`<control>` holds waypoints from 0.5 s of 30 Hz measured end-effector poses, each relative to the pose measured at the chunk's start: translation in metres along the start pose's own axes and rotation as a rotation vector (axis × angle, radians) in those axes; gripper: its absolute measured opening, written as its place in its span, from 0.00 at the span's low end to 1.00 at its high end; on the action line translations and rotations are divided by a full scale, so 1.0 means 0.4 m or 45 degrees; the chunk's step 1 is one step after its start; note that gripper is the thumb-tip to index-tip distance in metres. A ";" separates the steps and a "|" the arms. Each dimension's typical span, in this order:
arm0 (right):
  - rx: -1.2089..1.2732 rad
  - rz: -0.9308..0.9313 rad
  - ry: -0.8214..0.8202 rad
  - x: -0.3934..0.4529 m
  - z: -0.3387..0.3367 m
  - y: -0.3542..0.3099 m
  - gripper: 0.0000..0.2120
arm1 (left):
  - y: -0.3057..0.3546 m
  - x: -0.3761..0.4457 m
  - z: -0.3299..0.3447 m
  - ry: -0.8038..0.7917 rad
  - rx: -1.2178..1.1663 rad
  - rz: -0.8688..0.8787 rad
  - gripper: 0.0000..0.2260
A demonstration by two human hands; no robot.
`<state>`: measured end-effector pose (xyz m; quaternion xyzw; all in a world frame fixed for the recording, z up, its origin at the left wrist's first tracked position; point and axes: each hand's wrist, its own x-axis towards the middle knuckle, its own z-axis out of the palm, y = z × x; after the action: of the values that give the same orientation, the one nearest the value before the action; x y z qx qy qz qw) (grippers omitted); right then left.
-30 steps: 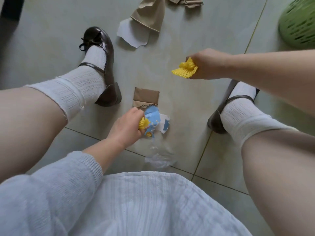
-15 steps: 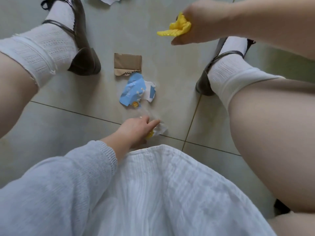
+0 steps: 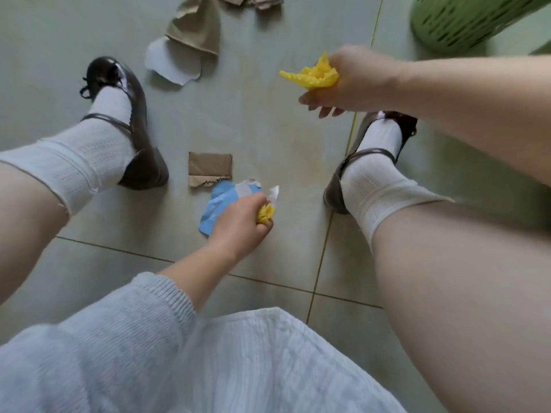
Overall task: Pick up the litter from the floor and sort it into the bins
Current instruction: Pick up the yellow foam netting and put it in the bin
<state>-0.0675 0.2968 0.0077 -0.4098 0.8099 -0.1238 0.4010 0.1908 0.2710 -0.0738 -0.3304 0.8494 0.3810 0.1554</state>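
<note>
Head view, squatting over tiled floor [image 3: 253,120].

In hand: our right hand [image 3: 346,81], at 1 o'clock, grip closed on a yellow net [image 3: 313,76], two fingers loose below it. Our left hand [image 3: 238,225], at centre, grip closed on a small yellow scrap [image 3: 265,213] and a bit of clear film [image 3: 274,192].

Still on the floor: blue wrapper [image 3: 219,204], touching the left hand at its 10 o'clock; brown card [image 3: 209,168], just beyond the wrapper; tan paper [image 3: 196,29] over a white sheet [image 3: 167,64], at 11 o'clock; more card scraps [image 3: 262,1] at 12, cut off by the frame.

Bins: one green basket [image 3: 459,22] at 2 o'clock, contents hidden.

Our judgement: collecting under way, sorting not yet shown; at least four pieces left to lift, plus both handfuls to drop.
</note>
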 end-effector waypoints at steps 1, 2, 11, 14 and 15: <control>0.108 0.002 0.030 -0.007 -0.023 -0.002 0.07 | 0.032 0.022 -0.026 0.073 -0.078 -0.044 0.04; 0.224 0.011 0.063 -0.016 -0.048 0.000 0.06 | 0.066 0.046 -0.055 0.131 -0.161 -0.077 0.09; 0.851 0.206 0.521 -0.217 -0.234 0.060 0.05 | 0.467 0.212 -0.308 0.280 -0.706 0.171 0.06; 0.815 0.238 0.720 -0.283 -0.286 0.093 0.03 | 0.606 0.226 -0.349 0.259 -0.728 0.282 0.06; 0.781 0.262 0.798 -0.301 -0.307 0.106 0.06 | 0.650 0.228 -0.360 0.256 -0.763 0.322 0.06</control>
<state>-0.1424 0.3996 0.1308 -0.1323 0.8546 -0.4358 0.2495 -0.0547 0.2504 0.1158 -0.2892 0.7451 0.5955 -0.0816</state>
